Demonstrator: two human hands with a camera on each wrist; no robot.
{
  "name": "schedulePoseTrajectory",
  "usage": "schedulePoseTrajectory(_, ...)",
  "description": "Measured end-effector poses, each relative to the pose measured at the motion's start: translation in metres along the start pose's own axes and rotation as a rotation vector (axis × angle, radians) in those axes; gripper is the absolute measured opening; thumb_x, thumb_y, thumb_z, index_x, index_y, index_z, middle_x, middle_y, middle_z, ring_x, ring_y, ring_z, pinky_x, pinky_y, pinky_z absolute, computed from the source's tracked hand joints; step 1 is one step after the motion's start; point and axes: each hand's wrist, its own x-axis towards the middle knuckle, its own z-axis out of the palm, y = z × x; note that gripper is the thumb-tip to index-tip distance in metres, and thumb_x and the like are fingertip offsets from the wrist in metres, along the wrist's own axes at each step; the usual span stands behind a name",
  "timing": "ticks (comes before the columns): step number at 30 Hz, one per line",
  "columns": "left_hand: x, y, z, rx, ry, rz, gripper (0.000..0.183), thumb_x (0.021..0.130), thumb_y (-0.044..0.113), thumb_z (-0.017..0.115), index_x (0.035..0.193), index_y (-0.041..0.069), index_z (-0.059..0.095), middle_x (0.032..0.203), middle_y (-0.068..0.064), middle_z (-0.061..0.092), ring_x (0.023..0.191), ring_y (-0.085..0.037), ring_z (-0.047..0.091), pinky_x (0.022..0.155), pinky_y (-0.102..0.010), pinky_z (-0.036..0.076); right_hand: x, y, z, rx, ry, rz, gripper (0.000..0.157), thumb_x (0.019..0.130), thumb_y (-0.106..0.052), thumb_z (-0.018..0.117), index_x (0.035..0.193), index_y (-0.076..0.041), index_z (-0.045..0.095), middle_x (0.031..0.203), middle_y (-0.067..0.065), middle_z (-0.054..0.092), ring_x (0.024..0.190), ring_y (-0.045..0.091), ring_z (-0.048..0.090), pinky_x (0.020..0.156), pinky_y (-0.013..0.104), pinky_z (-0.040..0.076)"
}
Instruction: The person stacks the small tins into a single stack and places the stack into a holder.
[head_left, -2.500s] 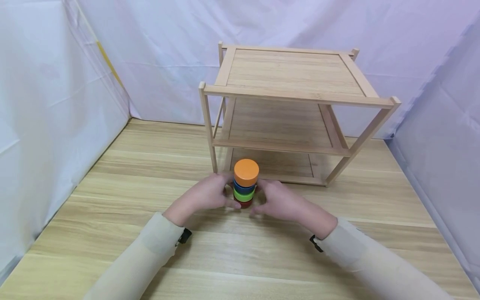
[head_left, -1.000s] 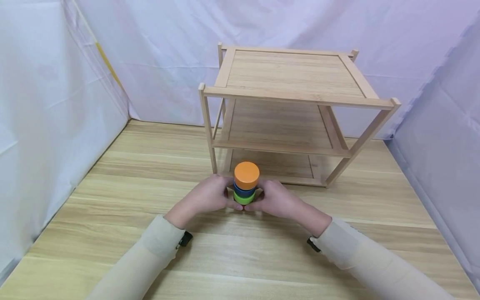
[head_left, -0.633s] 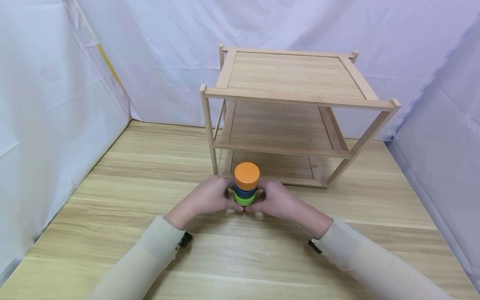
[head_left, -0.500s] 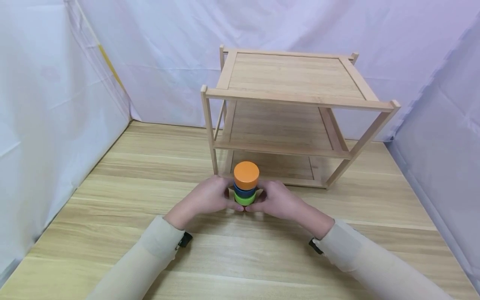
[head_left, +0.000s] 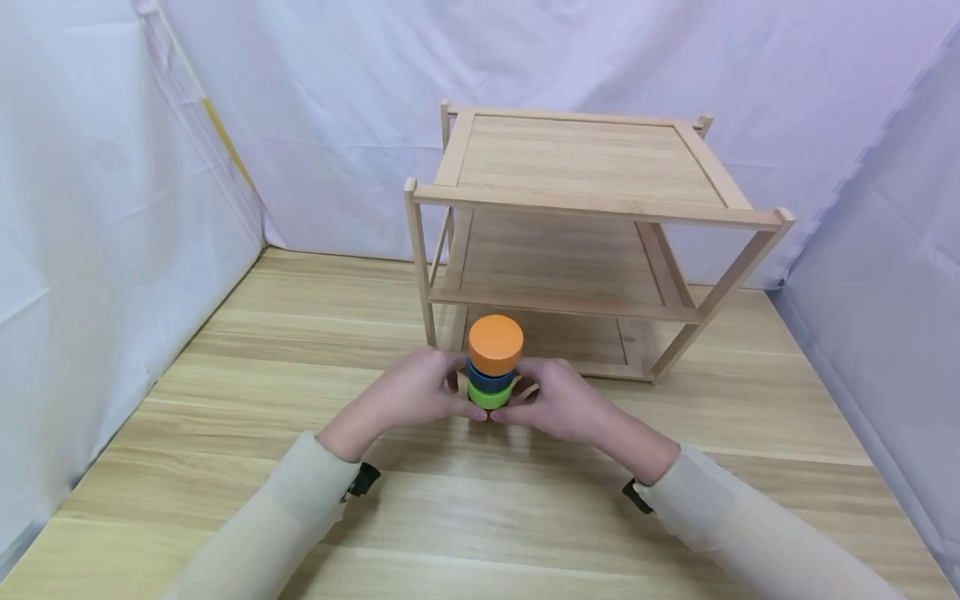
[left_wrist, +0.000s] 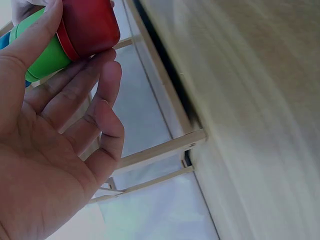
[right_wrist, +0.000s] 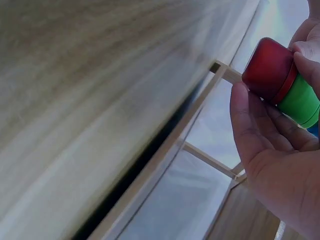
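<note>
A stack of coloured cups stands upright between my hands in the head view, in front of a wooden rack. The orange cup point(head_left: 496, 343) is on top, then the blue cup point(head_left: 491, 382), the green cup point(head_left: 489, 397) and the red cup point(left_wrist: 91, 29) at the bottom. My left hand point(head_left: 416, 390) grips the stack from the left, its thumb near the red and green cups. From the right, my right hand point(head_left: 562, 402) holds it the same way; both thumb tips nearly meet in front. In the wrist views the red cup's base appears off the table.
The three-tier wooden rack point(head_left: 585, 212) stands directly behind the stack, its lowest shelf just beyond my fingers. White cloth point(head_left: 337, 100) hangs around the back and sides of the wooden table point(head_left: 420, 517).
My hands have closed from loosely around the stack to gripping it low down. Since half a second ago the orange top looks slightly larger and higher. The head view has tilted a little.
</note>
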Motion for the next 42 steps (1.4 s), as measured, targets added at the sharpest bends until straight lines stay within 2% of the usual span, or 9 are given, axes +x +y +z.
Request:
schedulePoseTrajectory(3, -0.001, 0.005, -0.004, -0.007, 0.005, -0.003, 0.044, 0.082, 0.036, 0.094, 0.118, 0.020, 0.075, 0.092, 0.006, 0.074, 0.085, -0.015, 0.063, 0.069, -0.031, 0.053, -0.004, -0.004, -0.005, 0.009, 0.017, -0.025, 0.037, 0.087, -0.025, 0.091, 0.120, -0.021, 0.074, 0.115, -0.004, 0.078, 0.101, 0.015, 0.074, 0.088, 0.030, 0.063)
schedulePoseTrajectory(7, -0.003, 0.011, -0.009, -0.033, 0.011, 0.004, 0.039, 0.082, 0.037, 0.094, 0.114, 0.023, 0.075, 0.093, 0.007, 0.074, 0.092, -0.022, 0.066, 0.072, -0.032, 0.053, -0.009, -0.011, -0.013, -0.002, 0.042, -0.042, 0.036, 0.086, -0.026, 0.091, 0.118, -0.020, 0.076, 0.113, -0.004, 0.079, 0.103, 0.016, 0.074, 0.094, 0.037, 0.064)
schedulePoseTrajectory(10, -0.005, 0.017, -0.014, -0.055, 0.013, 0.037, 0.037, 0.082, 0.037, 0.093, 0.111, 0.022, 0.076, 0.093, 0.008, 0.074, 0.093, -0.025, 0.067, 0.074, -0.031, 0.054, -0.013, -0.018, -0.018, -0.009, 0.053, -0.044, 0.036, 0.085, -0.026, 0.092, 0.117, -0.020, 0.077, 0.112, -0.004, 0.079, 0.104, 0.016, 0.074, 0.096, 0.041, 0.063)
schedulePoseTrajectory(15, -0.007, 0.027, -0.024, -0.059, 0.018, 0.111, 0.037, 0.082, 0.037, 0.094, 0.110, 0.021, 0.077, 0.092, 0.008, 0.075, 0.089, -0.021, 0.067, 0.074, -0.030, 0.056, -0.021, -0.028, -0.026, -0.045, 0.070, -0.069, 0.037, 0.084, -0.026, 0.093, 0.117, -0.022, 0.077, 0.112, -0.008, 0.079, 0.105, 0.016, 0.074, 0.098, 0.042, 0.063)
schedulePoseTrajectory(23, -0.009, 0.046, -0.042, -0.044, 0.021, 0.170, 0.036, 0.082, 0.035, 0.094, 0.111, 0.022, 0.077, 0.098, 0.012, 0.078, 0.085, -0.009, 0.067, 0.077, -0.029, 0.058, -0.030, -0.044, -0.040, -0.078, 0.093, -0.136, 0.039, 0.083, -0.027, 0.093, 0.118, -0.025, 0.077, 0.112, -0.012, 0.080, 0.104, 0.012, 0.075, 0.097, 0.040, 0.062)
schedulePoseTrajectory(27, -0.007, 0.054, -0.051, -0.066, 0.020, 0.207, 0.035, 0.082, 0.031, 0.095, 0.111, 0.020, 0.078, 0.098, 0.011, 0.078, 0.085, -0.011, 0.068, 0.076, -0.030, 0.059, -0.033, -0.052, -0.049, -0.060, 0.084, -0.142, 0.038, 0.084, -0.027, 0.093, 0.119, -0.028, 0.077, 0.112, -0.013, 0.079, 0.104, 0.010, 0.075, 0.097, 0.041, 0.062)
schedulePoseTrajectory(31, -0.003, 0.058, -0.061, -0.115, 0.000, 0.236, 0.034, 0.083, 0.027, 0.094, 0.112, 0.018, 0.078, 0.101, 0.011, 0.079, 0.087, -0.013, 0.069, 0.080, -0.030, 0.060, -0.033, -0.060, -0.059, -0.048, 0.067, -0.137, 0.037, 0.085, -0.027, 0.092, 0.119, -0.027, 0.076, 0.112, -0.011, 0.080, 0.101, 0.009, 0.076, 0.094, 0.036, 0.063)
schedulePoseTrajectory(37, 0.001, 0.071, -0.079, -0.104, -0.004, 0.215, 0.034, 0.082, 0.028, 0.094, 0.111, 0.019, 0.078, 0.095, 0.010, 0.078, 0.082, -0.012, 0.069, 0.074, -0.034, 0.059, -0.032, -0.078, -0.078, -0.084, 0.062, -0.122, 0.040, 0.085, -0.021, 0.092, 0.121, -0.021, 0.076, 0.108, -0.007, 0.081, 0.096, 0.010, 0.078, 0.085, 0.029, 0.064)
schedulePoseTrajectory(42, 0.007, 0.089, -0.098, -0.096, 0.002, 0.197, 0.035, 0.082, 0.027, 0.094, 0.112, 0.018, 0.078, 0.097, 0.008, 0.079, 0.080, -0.015, 0.070, 0.075, -0.036, 0.059, -0.032, -0.097, -0.100, -0.129, 0.050, -0.092, 0.040, 0.085, -0.024, 0.092, 0.122, -0.021, 0.077, 0.105, -0.005, 0.082, 0.097, 0.012, 0.079, 0.084, 0.030, 0.064)
